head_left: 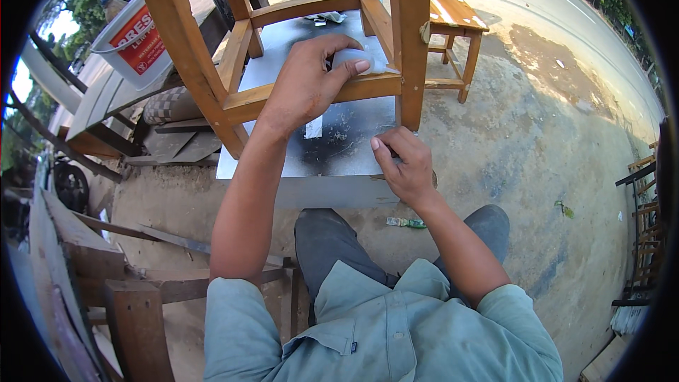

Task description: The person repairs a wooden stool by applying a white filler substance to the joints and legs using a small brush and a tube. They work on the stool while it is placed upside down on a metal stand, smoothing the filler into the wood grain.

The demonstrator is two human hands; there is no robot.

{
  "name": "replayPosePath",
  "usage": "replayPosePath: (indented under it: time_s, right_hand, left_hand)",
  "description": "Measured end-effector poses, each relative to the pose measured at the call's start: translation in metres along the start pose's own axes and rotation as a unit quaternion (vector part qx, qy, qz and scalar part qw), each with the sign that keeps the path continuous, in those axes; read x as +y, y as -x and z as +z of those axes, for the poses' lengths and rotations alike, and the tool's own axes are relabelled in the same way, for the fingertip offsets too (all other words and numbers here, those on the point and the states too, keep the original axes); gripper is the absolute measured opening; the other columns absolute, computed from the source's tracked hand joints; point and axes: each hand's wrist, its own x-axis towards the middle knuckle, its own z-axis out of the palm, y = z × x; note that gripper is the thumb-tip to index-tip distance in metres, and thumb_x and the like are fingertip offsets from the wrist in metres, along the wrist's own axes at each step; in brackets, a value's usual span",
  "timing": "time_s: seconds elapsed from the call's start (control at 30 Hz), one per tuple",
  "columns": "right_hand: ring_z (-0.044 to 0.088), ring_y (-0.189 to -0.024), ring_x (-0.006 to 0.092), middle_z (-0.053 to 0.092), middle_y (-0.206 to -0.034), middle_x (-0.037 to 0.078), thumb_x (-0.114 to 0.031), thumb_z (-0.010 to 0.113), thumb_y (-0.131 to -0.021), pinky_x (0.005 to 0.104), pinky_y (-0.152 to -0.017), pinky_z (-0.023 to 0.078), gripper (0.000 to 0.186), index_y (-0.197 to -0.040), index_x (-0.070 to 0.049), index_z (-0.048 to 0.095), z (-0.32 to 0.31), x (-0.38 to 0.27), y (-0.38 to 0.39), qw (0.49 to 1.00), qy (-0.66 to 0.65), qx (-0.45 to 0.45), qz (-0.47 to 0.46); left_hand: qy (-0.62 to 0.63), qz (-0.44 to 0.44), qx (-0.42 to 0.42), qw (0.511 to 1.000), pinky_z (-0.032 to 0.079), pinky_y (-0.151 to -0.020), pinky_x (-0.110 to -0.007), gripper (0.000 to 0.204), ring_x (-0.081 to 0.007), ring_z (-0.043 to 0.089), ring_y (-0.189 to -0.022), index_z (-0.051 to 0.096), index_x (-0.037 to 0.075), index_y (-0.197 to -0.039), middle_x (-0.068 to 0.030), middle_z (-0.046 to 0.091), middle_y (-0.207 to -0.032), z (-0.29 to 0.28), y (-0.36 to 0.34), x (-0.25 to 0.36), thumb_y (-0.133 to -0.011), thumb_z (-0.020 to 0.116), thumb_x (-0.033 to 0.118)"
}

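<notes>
We look down at a wooden chair [409, 42], a bare frame cut off by the top edge, standing on a table [346, 165] with a worn, dark-smudged top. A white piece [348, 58] is at the chair's near rail [368, 88], toward its near right leg. It lies within our left hand [309, 85], between the curved forefinger and the thumb, which pinch it. Its long side seems to run along the rail, with a thin tip pointing at that leg. The left hand is the nearer one, already around the piece; our right hand [405, 164] is apart from it, below the rail and just nearer us than the leg's foot. Its fingers are curled in, thumb close to the forefinger; we cannot tell whether they pinch anything small.

Our left hand hides part of the piece, so its full shape and whether it is paper, plastic or cloth are hard to make out. We cannot be sure how firmly it touches the rail. Beyond the rail, a crumpled cloth [327, 18] is partly hidden by the chair's far side.
</notes>
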Motion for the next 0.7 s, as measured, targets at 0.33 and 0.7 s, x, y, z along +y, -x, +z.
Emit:
replayPosePath:
  time_s: [0.33, 0.7]
  right_hand:
    - [0.063, -0.060, 0.0218, 0.063, -0.075, 0.008, -0.014, 0.068, -0.091, 0.0333, -0.055, 0.048, 0.014, -0.083, -0.002, 0.069, 0.001, 0.001, 0.001, 1.000, 0.006, 0.004, -0.004]
    - [0.064, -0.067, 0.0236, 0.064, -0.077, 0.009, -0.012, 0.068, -0.090, 0.0346, -0.059, 0.049, 0.011, -0.085, -0.002, 0.069, -0.001, 0.002, 0.001, 1.000, -0.004, -0.001, -0.005]
  left_hand:
    - [0.016, 0.006, -0.001, 1.000, 0.047, -0.074, -0.029, 0.036, -0.0137, 0.058, -0.082, 0.071, 0.002, -0.110, -0.0087, 0.069, -0.090, 0.000, 0.001, 0.000, -0.089, 0.073, 0.031]
    - [0.047, -0.036, 0.037, 0.998, 0.046, -0.071, -0.025, 0.032, -0.0091, 0.057, -0.080, 0.072, 0.001, -0.107, -0.0039, 0.069, -0.089, -0.001, 0.012, 0.007, -0.086, 0.078, 0.024]
